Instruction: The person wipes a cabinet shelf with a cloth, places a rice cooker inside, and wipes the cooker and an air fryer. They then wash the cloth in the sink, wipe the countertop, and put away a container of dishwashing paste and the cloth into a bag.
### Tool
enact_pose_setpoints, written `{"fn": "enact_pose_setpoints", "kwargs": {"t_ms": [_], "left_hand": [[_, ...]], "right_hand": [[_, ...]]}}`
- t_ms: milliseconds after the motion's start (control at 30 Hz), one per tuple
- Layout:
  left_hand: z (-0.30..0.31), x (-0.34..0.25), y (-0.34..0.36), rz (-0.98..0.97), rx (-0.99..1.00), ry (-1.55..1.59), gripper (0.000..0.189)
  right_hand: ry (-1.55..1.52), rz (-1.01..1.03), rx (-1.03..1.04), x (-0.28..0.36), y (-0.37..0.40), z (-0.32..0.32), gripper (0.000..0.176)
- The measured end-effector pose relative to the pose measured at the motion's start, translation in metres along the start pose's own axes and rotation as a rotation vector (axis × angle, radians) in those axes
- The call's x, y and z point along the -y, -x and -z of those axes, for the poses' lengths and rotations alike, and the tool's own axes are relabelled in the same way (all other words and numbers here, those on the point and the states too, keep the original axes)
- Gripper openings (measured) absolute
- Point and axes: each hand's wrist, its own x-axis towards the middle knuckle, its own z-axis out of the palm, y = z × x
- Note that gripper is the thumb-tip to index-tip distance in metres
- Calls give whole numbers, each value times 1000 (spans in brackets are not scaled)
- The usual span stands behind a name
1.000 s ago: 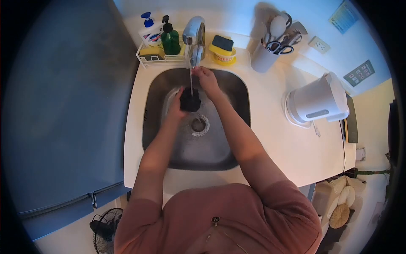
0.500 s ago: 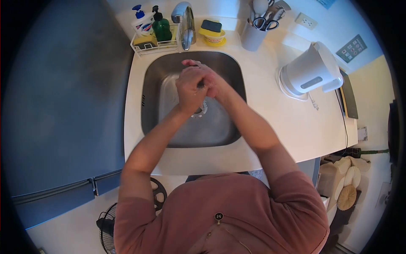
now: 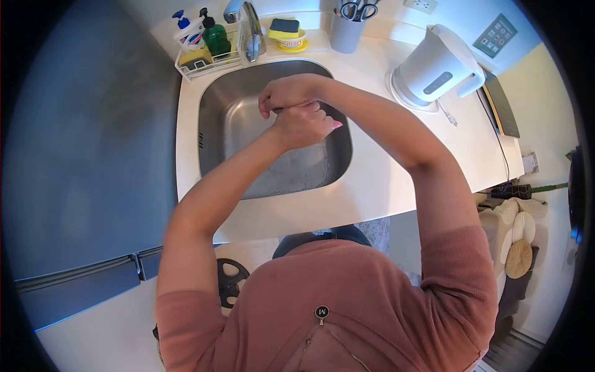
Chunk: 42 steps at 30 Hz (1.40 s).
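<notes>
Both hands meet above the sink (image 3: 291,173), over its far half, where any drips would fall into the bowl and not onto the counter (image 3: 379,181). The left hand (image 3: 304,126) sits on the near side with its fingers curled in tightly; the right hand (image 3: 286,93) lies against it on the far side, wrist bent, its fingers bent downward. A small dark patch (image 3: 277,111) shows between them, above the sink; it may be part of something held or only shadow, and I cannot tell whether the fingers close on an object. The tap (image 3: 253,38) stands behind the sink, with no stream visible below it. At the sink's far left corner, a wire rack (image 3: 212,69) keeps the green bottle (image 3: 216,41) and white bottle (image 3: 194,39) upright, seemingly for easy reach. Behind the sink, a sponge (image 3: 284,27) rests on a yellow tub (image 3: 291,45), probably to stay handy. The kettle (image 3: 434,65) stands right of the sink, apparently to stay clear of splashes.
</notes>
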Motion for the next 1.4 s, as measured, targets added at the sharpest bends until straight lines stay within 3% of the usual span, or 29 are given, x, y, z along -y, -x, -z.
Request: {"fn": "enact_pose_setpoints", "kwargs": {"t_ms": [133, 167, 200, 233, 300, 333, 400, 433, 500, 600, 667, 733, 800, 833, 867, 967, 1067, 1100, 1133, 1167, 1200, 1233, 1267, 1333, 1367, 1400], "left_hand": [[-39, -8, 21, -12, 87, 151, 17], [-52, -13, 31, 14, 114, 241, 14], [-64, -20, 38, 199, 161, 407, 17], [-78, -27, 48, 383, 215, 570, 24], [-131, -32, 96, 381, 436, 573, 32], [-122, -40, 87, 464, 445, 624, 32], [-90, -56, 67, 635, 473, 728, 32], [-85, -61, 65, 595, 540, 694, 32], [-79, -66, 66, 520, 670, 619, 30], [-77, -66, 67, 295, 460, 743, 25], [-34, -57, 29, -89, 791, 350, 19], [-35, -22, 63, 178, 439, 584, 17], [-18, -7, 40, 665, -146, 1141, 23], [-8, 0, 27, 765, -187, 1136, 26], [-1, 5, 15, 867, -223, 1128, 28], [4, 2, -20, 723, -278, 1161, 34], [32, -7, -67, 847, -288, 1376, 41], [37, 6, -64, 820, -94, 1865, 46], [38, 33, -48, 751, 133, 2341, 52], [8, 68, -5, 1044, 198, 2158, 59], [-20, 85, 31, 1320, 259, 1945, 66], [-21, 72, 34, 1302, 518, 1493, 66], [-21, 56, 34, 1238, 730, 1035, 65], [-23, 16, 23, 1001, 1042, 117, 64], [-23, 2, 0, 949, 1138, -32, 61], [-23, -12, -22, 889, 1235, -178, 59]], "right_hand": [[237, -31, -197, -15, -3, -29, 25], [245, -165, -305, -26, -11, -46, 24], [247, -298, -411, -37, -19, -63, 22], [303, -226, -421, -42, -18, -73, 20], [376, -200, -452, -50, -22, -95, 17], [391, -245, -477, -55, -26, -106, 17], [495, -90, -522, -64, -16, -120, 18], [548, -12, -541, -68, -11, -128, 18], [368, -202, -585, -75, -30, -146, 19], [96, -301, -634, -74, -21, -139, 23], [26, -198, -685, -81, 1, -121, 23], [64, 16, -755, -99, 28, -95, 23], [-451, 194, -635, -86, 66, -89, 20], [-708, 288, -563, -75, 85, -88, 21], [-630, 258, -594, -67, 100, -86, 23], [-462, 176, -732, -48, 155, -73, 30], [-427, 113, -952, -53, 260, -64, 29], [-561, 63, -1054, -57, 305, -63, 22], [-425, 111, -1299, -75, 340, -64, 19], [-603, -108, -1384, -76, 384, -61, 18], [-451, -186, -1598, -94, 417, -60, 19], [-358, -233, -1761, -106, 445, -59, 18], [-151, -435, -1757, -121, 470, -59, 20], [-45, -670, -1343, -170, 514, -67, 37], [-10, -764, -1102, -199, 525, -73, 48], [35, -890, -1151, -238, 524, -86, 54]]}}
